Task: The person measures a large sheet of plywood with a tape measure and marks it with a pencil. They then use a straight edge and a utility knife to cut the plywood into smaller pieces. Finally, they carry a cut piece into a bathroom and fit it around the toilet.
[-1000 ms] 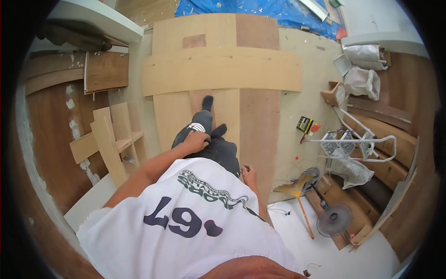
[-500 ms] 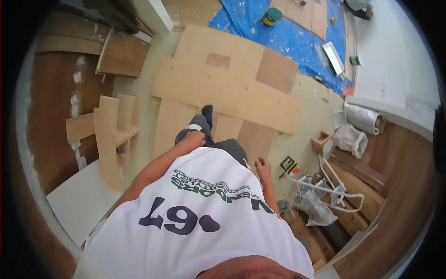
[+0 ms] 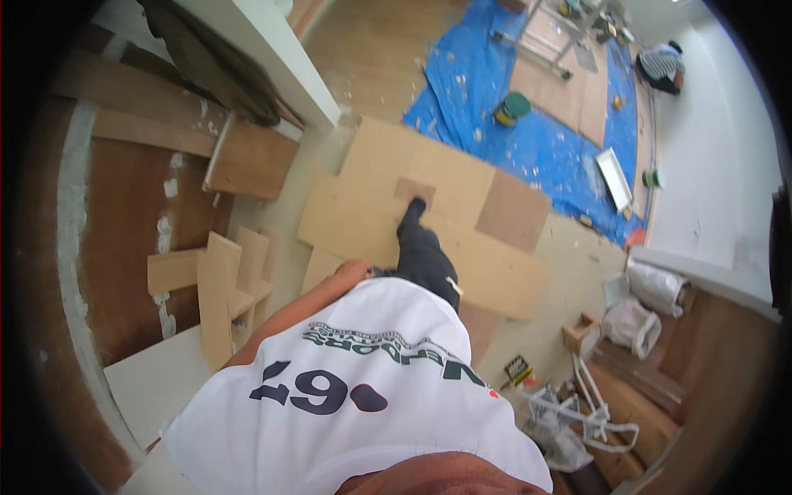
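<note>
Plywood board (image 3: 367,224) | just beyond left hand (image 3: 355,269) (grip: can't tell) | right hand unseen

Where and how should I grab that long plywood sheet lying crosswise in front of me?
Probably take the long plywood sheet by its right end, from the right: that end juts past the boards underneath, over the floor, so its edge may be easier to hook under. Your leg covers its middle.

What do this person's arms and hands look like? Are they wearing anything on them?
The left forearm is bare, and the left hand shows no glove. I see no watch or bracelet. The upper body wears a white shirt with dark printing. The right arm and hand are out of sight.
</note>
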Demonstrator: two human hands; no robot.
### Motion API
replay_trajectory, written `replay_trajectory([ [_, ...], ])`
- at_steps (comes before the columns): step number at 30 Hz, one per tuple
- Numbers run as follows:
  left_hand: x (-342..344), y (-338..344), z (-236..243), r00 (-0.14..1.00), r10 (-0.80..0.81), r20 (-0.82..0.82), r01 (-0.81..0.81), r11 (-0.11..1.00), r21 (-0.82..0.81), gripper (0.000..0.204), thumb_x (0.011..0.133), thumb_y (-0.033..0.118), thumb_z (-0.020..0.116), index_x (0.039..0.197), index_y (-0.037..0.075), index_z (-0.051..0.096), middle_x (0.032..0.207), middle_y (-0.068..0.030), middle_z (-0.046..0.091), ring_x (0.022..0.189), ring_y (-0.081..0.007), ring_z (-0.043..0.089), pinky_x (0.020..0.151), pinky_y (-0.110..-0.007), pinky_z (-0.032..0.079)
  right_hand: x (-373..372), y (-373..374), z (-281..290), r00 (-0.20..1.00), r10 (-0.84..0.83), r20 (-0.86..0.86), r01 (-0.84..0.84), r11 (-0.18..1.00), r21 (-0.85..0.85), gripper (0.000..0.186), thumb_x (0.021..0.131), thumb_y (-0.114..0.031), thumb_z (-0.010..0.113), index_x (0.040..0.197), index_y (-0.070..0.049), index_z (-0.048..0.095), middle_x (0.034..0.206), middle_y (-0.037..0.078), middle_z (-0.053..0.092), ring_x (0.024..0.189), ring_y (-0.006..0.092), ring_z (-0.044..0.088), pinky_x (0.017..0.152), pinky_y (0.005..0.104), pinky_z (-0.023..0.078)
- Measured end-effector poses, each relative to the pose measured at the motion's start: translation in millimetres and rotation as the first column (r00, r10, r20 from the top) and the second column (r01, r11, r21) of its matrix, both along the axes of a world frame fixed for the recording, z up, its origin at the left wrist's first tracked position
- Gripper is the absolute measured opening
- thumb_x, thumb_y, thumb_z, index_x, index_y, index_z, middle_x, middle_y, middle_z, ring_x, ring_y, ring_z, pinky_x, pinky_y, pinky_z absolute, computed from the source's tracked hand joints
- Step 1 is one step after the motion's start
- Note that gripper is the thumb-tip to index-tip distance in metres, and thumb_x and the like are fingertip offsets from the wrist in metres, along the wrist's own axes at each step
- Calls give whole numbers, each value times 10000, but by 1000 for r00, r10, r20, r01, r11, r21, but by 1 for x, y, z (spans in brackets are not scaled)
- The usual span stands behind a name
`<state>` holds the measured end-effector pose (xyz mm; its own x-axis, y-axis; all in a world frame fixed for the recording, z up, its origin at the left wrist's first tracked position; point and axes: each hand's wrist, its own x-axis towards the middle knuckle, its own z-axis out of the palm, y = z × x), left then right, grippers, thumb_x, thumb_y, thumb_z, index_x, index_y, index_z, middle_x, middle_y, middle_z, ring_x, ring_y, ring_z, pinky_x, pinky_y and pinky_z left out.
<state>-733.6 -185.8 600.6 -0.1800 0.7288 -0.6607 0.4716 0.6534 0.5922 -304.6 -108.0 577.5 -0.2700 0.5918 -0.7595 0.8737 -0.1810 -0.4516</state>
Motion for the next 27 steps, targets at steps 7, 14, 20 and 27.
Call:
replay_trajectory([
  [7, -105, 92, 33, 980, 142, -139, -150, 987, -57, 288, 795, 243, 614, 997, 52, 692, 983, -179, 683, 938, -347, 648, 830, -441, 500, -119, 147, -2, 996, -61, -62, 62, 998, 24, 319, 845, -185, 613, 1029, 73, 644, 855, 142, 679, 748, 207, 648, 696, 328, 509],
  [14, -213, 199, 35, 781, 622, -59, -582, 759, 293, 295, 818, 254, 657, 973, 5, 686, 875, -151, 699, 824, -260, 671, 745, -363, 512, -227, 331, 13, 944, -217, -247, 239, 969, 65, 384, 870, -162, 565, 1189, 51, 557, 877, 89, 642, 725, 137, 619, 556, 241, 453],
  [20, -339, 277, -6, 511, 815, 272, -859, 493, 135, 172, 845, 187, 668, 913, 29, 681, 717, -32, 631, 649, -128, 609, 574, -280, 481, -262, 378, 8, 950, -255, -181, 276, 956, 100, 338, 873, -162, 570, 1137, 49, 576, 848, 83, 638, 698, 139, 611, 546, 245, 460],
  [27, -626, 381, -54, -47, 743, 667, -987, 70, -148, 570, 877, 443, 634, 1207, 3, 486, 1099, -157, 579, 940, -292, 611, 721, -427, 546, -284, 277, 49, 914, -391, 108, 393, 920, 3, 291, 880, -191, 552, 1008, 55, 640, 810, 130, 658, 700, 183, 623, 633, 318, 493],
])
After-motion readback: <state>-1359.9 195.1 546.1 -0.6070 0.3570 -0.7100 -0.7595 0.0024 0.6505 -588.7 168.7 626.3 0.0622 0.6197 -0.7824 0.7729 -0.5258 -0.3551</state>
